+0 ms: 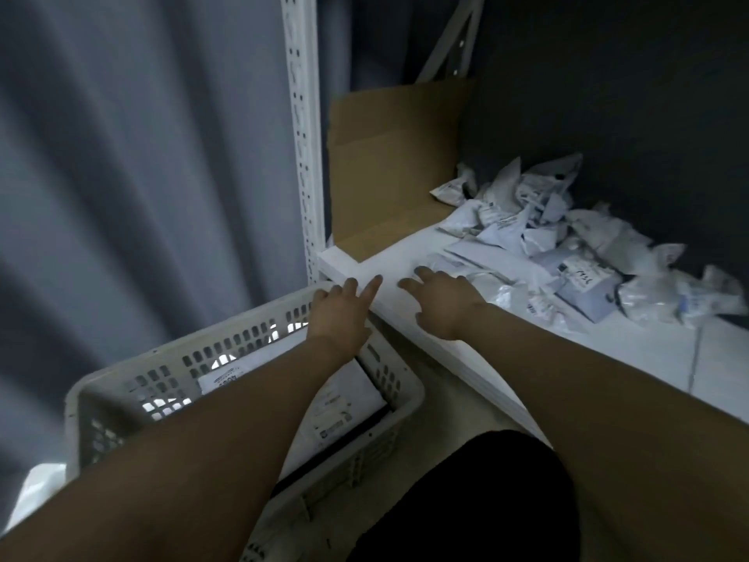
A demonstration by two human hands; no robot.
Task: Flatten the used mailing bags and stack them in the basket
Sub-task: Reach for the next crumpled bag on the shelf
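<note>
I watched both hands reach out over the white shelf [364, 263]. The right hand [441, 304] lay low over the shelf, palm down. Its fingers [423, 273] were spread wide and held nothing. The left hand [338, 318] was above the far rim of the basket [227, 338], right at the shelf's edge. Its fingers [375, 282] were straight and a little apart, and they held nothing too.

The crumpled mailing bags [539, 221] sat in a heap on the shelf, to the right and farther back from both hands. The nearest bag [454, 257] lay just past the right fingertips. I could not tell if they touched it. It looked flat, and its long side seemed to run left to right across the way the fingers pointed.

So I thought the right hand was the one to take it, since it was much closer than the left. The pull would have to come back and to the left, because the basket stood lower down on that side. Some flat bags [344, 403] already lay in the bottom of it. A cardboard box [389, 168] stood at the back of the shelf, out of the way.
</note>
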